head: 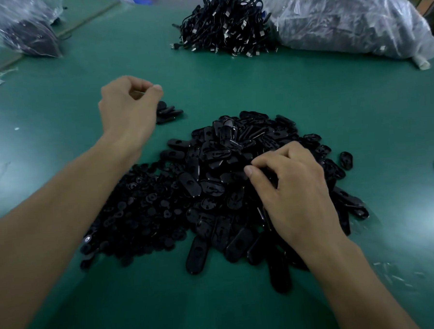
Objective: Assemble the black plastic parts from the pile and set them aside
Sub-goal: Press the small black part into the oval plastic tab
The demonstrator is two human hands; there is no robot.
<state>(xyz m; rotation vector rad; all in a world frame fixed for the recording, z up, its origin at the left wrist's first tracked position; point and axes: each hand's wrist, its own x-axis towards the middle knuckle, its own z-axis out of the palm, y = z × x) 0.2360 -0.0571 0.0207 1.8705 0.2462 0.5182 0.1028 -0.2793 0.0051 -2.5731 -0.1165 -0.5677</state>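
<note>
A big pile of black oval plastic shells (218, 161) lies mid-table. A flatter pile of smaller black parts (143, 211) spreads to its left. A small stack of set-aside black parts (169, 112) sits beyond them, up and to the left. My left hand (128, 107) hovers just left of that stack, fingers curled toward the thumb, with nothing visible in it. My right hand (293, 185) rests on the right side of the shell pile, thumb and curled fingers pinching a black part that is mostly hidden under the fingers.
The table (231, 83) has a green mat. A heap of black USB cables (225, 25) lies at the back. A clear bag of dark items (349, 19) sits back right, another bag (25, 28) back left. One stray shell (346, 160) lies right of the pile.
</note>
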